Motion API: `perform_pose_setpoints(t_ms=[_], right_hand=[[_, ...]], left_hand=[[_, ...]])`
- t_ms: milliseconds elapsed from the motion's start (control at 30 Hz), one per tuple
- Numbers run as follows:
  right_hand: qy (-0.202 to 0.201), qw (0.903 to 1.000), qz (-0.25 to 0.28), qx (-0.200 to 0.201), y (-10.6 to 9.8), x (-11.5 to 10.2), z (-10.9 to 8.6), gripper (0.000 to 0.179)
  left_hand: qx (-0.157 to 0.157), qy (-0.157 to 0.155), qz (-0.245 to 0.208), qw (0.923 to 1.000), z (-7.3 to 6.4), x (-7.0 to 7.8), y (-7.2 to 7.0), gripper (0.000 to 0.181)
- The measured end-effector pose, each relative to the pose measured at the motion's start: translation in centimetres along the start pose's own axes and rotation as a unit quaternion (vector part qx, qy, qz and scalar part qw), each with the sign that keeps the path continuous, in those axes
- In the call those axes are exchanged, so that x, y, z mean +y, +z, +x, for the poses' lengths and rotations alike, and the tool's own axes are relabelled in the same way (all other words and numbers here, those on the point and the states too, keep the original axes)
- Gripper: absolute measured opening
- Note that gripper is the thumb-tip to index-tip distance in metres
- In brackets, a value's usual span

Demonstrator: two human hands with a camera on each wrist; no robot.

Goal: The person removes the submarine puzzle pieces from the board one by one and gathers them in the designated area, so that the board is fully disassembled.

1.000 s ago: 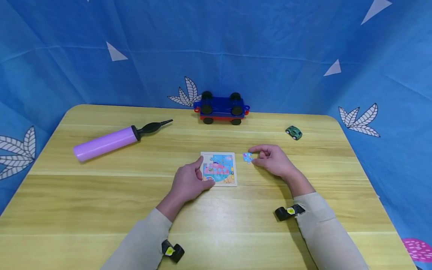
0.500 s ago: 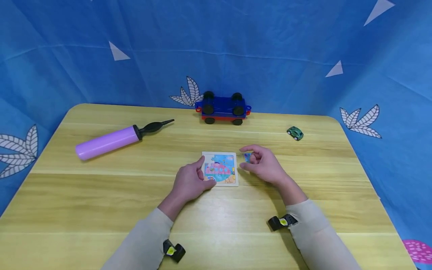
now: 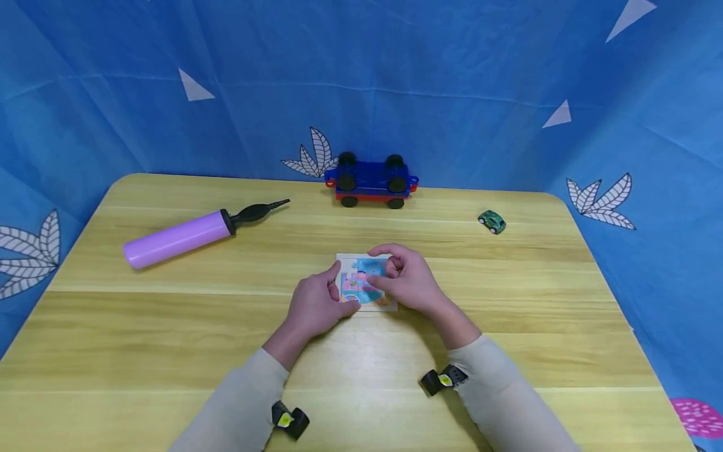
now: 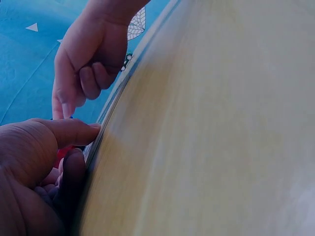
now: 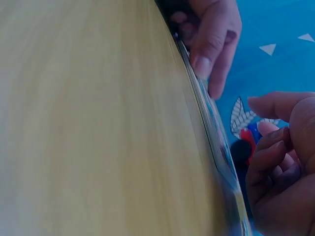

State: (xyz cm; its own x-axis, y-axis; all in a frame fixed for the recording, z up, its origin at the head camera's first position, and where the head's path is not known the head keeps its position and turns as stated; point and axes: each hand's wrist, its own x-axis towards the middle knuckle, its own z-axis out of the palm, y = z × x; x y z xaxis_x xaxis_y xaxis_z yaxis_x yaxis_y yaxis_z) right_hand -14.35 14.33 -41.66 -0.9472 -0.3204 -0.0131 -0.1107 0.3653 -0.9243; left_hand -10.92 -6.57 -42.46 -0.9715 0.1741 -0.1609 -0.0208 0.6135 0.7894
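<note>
A small square jigsaw puzzle (image 3: pixel 364 300) lies flat on the wooden table, its light frame filled mostly with blue and pink pieces and a pale gap at its upper left. My left hand (image 3: pixel 317 304) grips its left side, thumb along the front edge and index finger along the left edge. My right hand (image 3: pixel 411 279) hovers over the puzzle's right part. Its index finger and thumb are spread with nothing between them, and the other fingers curl inward, as the right wrist view also shows of that hand (image 5: pixel 288 162). The loose puzzle piece is hidden, with the right hand over its last visible spot.
A purple hand pump (image 3: pixel 177 238) with a black nozzle lies at the left. Toy train cars (image 3: pixel 371 179), blue and red, are stacked upside down at the back edge. A small green toy car (image 3: pixel 492 221) stands back right. Blue patterned cloth (image 3: pixel 452 75) hangs behind the table.
My right hand has let go of the loose piece and moved left, from beside the puzzle to above it, now covering the piece's spot. My left hand has stayed at the puzzle's edge.
</note>
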Motion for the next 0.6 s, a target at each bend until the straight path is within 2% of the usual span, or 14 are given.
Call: perform_pose_setpoints(t_ms=[300,467,600], right_hand=[[0.009,0.999,0.035,-0.025,1.2,-0.4,0.7,0.043],[0.01,0.9994,0.02,-0.027,1.3,-0.4,1.0,0.043],[0.028,0.999,0.011,-0.032,1.2,-0.2,1.2,0.04]], left_hand=[[0.0,0.0,0.005,1.0,0.1,0.0,0.0,0.09],[0.001,-0.001,0.004,1.0,0.1,0.1,0.0,0.09],[-0.002,-0.005,0.005,1.0,0.1,0.1,0.0,0.09]])
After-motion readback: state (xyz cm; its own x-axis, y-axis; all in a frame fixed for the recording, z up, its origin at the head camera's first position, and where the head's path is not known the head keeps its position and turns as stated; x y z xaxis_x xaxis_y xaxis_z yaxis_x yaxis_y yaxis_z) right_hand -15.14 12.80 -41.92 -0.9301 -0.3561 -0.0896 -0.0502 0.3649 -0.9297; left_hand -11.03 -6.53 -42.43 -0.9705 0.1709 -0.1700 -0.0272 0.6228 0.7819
